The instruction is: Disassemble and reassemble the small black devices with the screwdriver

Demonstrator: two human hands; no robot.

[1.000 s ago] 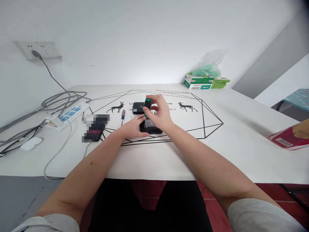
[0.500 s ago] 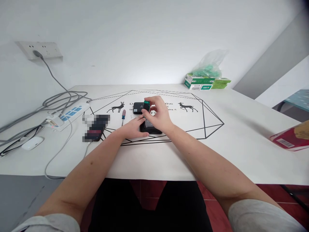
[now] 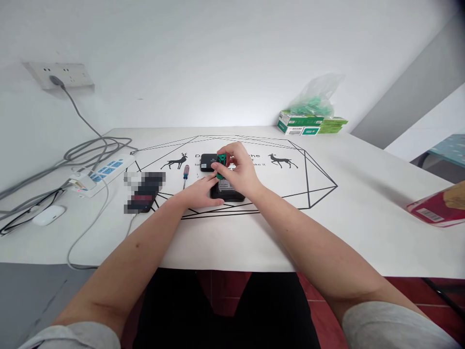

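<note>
A small green-and-black tool (image 3: 221, 167) is pinched between the thumb and fingers of my right hand (image 3: 238, 167). I cannot make out its kind, and its lower end stands over the back left part of a flat black device (image 3: 232, 196). A grey printed label shows on top of that device. My left hand (image 3: 203, 192) steadies it from the left, thumb along the front edge and fingers at the far side, partly covering it. Just behind lies a black rounded cover-like piece (image 3: 208, 163) with a pale sticker. To the left rests a screwdriver (image 3: 186, 173) with a blue and red handle.
A phone (image 3: 147, 191), partly blurred out, lies left of my hands with a cable. Further left are a power strip (image 3: 109, 169), coiled cables and a white mouse-like object (image 3: 49, 215). Green-and-white boxes (image 3: 301, 121) stand at the back right; a red package (image 3: 438, 206) is at the right edge.
My right hand has turned the green-and-black tool, so more of its green side faces me, and its top sits slightly lower. My left hand stays in place.
</note>
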